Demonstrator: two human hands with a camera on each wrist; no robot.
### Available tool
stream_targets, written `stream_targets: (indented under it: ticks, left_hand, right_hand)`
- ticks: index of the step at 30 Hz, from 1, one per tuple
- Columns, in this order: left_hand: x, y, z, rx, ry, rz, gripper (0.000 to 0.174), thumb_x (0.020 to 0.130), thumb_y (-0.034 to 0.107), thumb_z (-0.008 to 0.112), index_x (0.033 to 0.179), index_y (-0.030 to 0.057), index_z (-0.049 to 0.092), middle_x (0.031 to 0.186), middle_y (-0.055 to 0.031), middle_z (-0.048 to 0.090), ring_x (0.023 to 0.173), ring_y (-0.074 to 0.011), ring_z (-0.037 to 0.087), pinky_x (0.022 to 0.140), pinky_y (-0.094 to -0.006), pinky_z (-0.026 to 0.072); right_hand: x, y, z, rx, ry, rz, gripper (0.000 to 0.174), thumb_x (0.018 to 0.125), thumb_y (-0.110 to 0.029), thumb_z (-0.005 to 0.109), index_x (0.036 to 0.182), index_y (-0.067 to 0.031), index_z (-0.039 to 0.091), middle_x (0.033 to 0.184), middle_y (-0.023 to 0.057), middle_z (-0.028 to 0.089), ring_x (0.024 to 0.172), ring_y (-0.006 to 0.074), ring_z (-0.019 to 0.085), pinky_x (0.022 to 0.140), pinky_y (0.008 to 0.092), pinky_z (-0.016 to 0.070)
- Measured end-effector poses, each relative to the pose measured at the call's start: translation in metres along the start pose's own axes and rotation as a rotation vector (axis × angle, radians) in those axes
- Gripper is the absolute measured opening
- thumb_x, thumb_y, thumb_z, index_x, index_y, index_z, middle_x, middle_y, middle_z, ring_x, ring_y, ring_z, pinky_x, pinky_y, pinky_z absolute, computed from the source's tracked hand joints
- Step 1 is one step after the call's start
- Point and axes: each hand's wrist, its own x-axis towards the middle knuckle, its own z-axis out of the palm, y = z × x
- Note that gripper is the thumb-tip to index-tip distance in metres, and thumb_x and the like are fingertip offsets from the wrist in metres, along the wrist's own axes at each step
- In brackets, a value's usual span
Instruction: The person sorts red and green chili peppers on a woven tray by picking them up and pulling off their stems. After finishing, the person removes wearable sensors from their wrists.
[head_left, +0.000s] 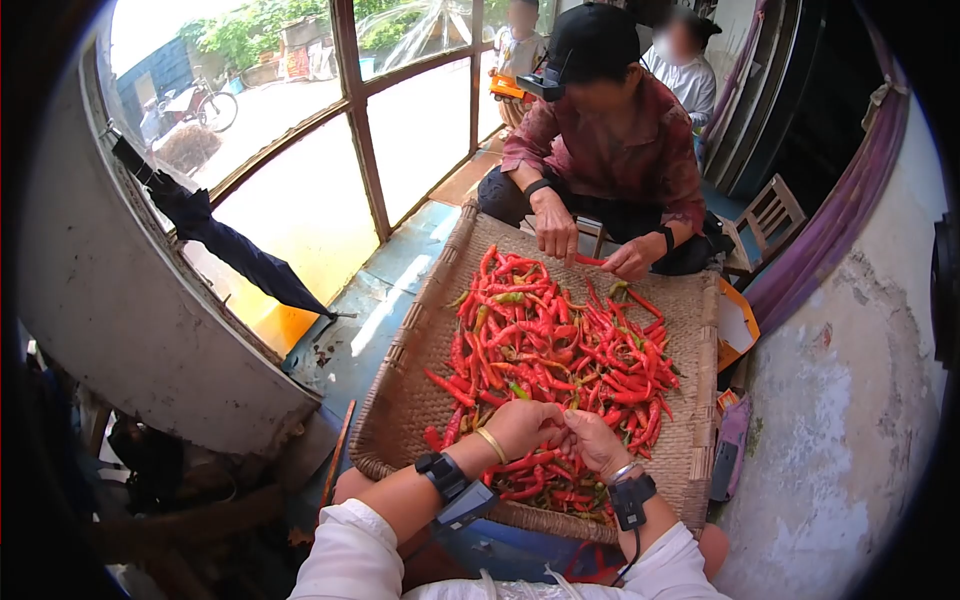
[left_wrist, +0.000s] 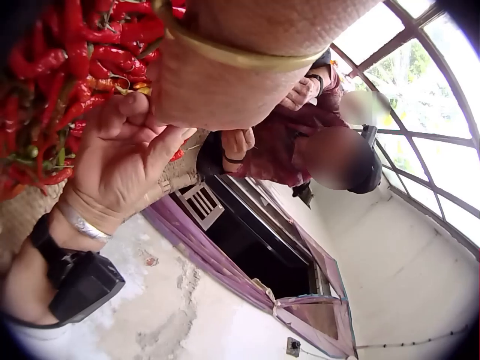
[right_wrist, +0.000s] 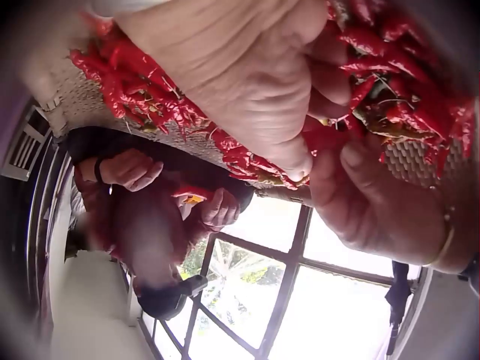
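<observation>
Over the near part of a heap of red chili peppers (head_left: 540,340), my two hands meet with their fingertips close together. My left hand (head_left: 522,428), with a gold bracelet at its wrist, pinches a red chili pepper (right_wrist: 328,138) between thumb and fingers. My right hand (head_left: 592,440), with a silver bracelet, has curled fingers at the same pepper, thumb and fingertip close to its end. The right wrist view shows the pepper between both hands; in the head view the fingers mostly hide it. The peppers lie in a large woven tray (head_left: 400,425).
Opposite, a person in a dark cap (head_left: 600,150) holds a red chili pepper (head_left: 590,260) over the tray's far end. Two more people are behind. A folded umbrella (head_left: 235,240) hangs by the window on the left. An orange box (head_left: 735,325) and a wall (head_left: 840,400) stand on the right.
</observation>
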Motion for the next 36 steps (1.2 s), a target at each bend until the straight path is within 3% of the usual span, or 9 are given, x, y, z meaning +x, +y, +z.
stream_targets:
  ticks: [7,9,12,16,18,22,26,28,36]
  left_hand:
    - [0.000,-0.003,0.005,0.014,-0.027,0.144,0.021,0.072,0.015,0.060,0.092,0.0069,0.056,0.073,-0.0105,0.059,0.068,-0.0265,0.058,0.061,-0.0355,0.0451]
    - [0.001,0.003,-0.003,0.063,0.022,-0.081,0.026,0.072,0.016,0.059,0.097,0.0073,0.054,0.080,-0.0111,0.058,0.074,-0.0269,0.057,0.064,-0.0361,0.0452]
    - [0.002,-0.018,-0.010,0.315,0.117,-0.060,0.029,0.073,0.019,0.059,0.100,0.0076,0.054,0.087,-0.0112,0.056,0.079,-0.0278,0.056,0.067,-0.0370,0.0456]
    - [0.000,-0.034,-0.014,0.527,0.051,-0.195,0.033,0.070,0.023,0.061,0.099,0.0083,0.055,0.092,-0.0106,0.053,0.088,-0.0295,0.052,0.070,-0.0379,0.0461]
    - [-0.001,-0.037,-0.012,0.561,0.035,-0.263,0.033,0.069,0.023,0.062,0.098,0.0080,0.055,0.093,-0.0106,0.052,0.088,-0.0302,0.051,0.071,-0.0382,0.0462]
    - [-0.003,-0.036,-0.014,0.588,-0.058,-0.360,0.031,0.071,0.020,0.059,0.098,0.0074,0.055,0.103,-0.0124,0.050,0.093,-0.0320,0.051,0.074,-0.0408,0.0467]
    - [-0.003,-0.051,-0.006,0.614,-0.023,-0.292,0.032,0.067,0.021,0.063,0.094,0.0068,0.055,0.098,-0.0104,0.051,0.089,-0.0308,0.051,0.073,-0.0380,0.0468]
    - [-0.002,-0.055,-0.007,0.650,-0.148,-0.256,0.032,0.066,0.020,0.064,0.095,0.0068,0.056,0.099,-0.0104,0.052,0.089,-0.0297,0.053,0.073,-0.0371,0.0470]
    - [0.002,-0.049,-0.008,0.663,-0.377,-0.291,0.019,0.068,0.017,0.059,0.084,0.0064,0.061,0.086,-0.0114,0.059,0.083,-0.0264,0.058,0.070,-0.0379,0.0481]
  right_hand:
    - [0.002,-0.004,-0.016,0.099,0.082,-0.078,0.014,0.081,-0.022,0.056,0.080,-0.0079,0.056,0.062,-0.0006,0.054,0.046,0.0065,0.048,0.040,0.0176,0.0376]
    - [-0.002,-0.013,-0.027,0.051,0.220,-0.162,0.011,0.080,-0.018,0.057,0.078,-0.0085,0.054,0.062,0.0000,0.055,0.049,0.0081,0.050,0.042,0.0185,0.0376]
    - [-0.005,-0.019,-0.048,0.352,0.280,-0.406,0.018,0.082,-0.022,0.055,0.090,-0.0058,0.056,0.068,0.0040,0.059,0.052,0.0096,0.053,0.043,0.0225,0.0417]
    - [0.000,-0.016,-0.053,0.665,0.401,-0.446,0.025,0.083,-0.023,0.055,0.100,-0.0047,0.053,0.073,0.0067,0.061,0.057,0.0120,0.056,0.045,0.0253,0.0441]
    - [0.001,-0.004,-0.051,0.460,0.299,-0.236,0.029,0.083,-0.022,0.054,0.105,-0.0030,0.050,0.076,0.0077,0.061,0.060,0.0128,0.058,0.046,0.0244,0.0457]
    - [0.012,0.010,-0.017,-0.358,0.183,-0.146,0.029,0.080,-0.015,0.057,0.104,0.0000,0.053,0.079,0.0061,0.059,0.064,0.0109,0.057,0.053,0.0220,0.0477]
    - [0.017,0.031,-0.003,-1.043,-0.023,-0.357,0.033,0.072,-0.020,0.063,0.100,-0.0049,0.057,0.077,0.0086,0.058,0.072,0.0182,0.058,0.067,0.0294,0.0459]
    - [0.016,0.033,0.001,-1.305,-0.060,-0.468,0.031,0.072,-0.025,0.061,0.097,-0.0060,0.057,0.080,0.0103,0.058,0.078,0.0246,0.057,0.070,0.0331,0.0451]
    - [0.019,0.033,-0.001,-1.428,-0.075,-0.322,0.027,0.072,-0.026,0.060,0.092,-0.0077,0.057,0.085,0.0113,0.058,0.082,0.0281,0.056,0.072,0.0360,0.0444]
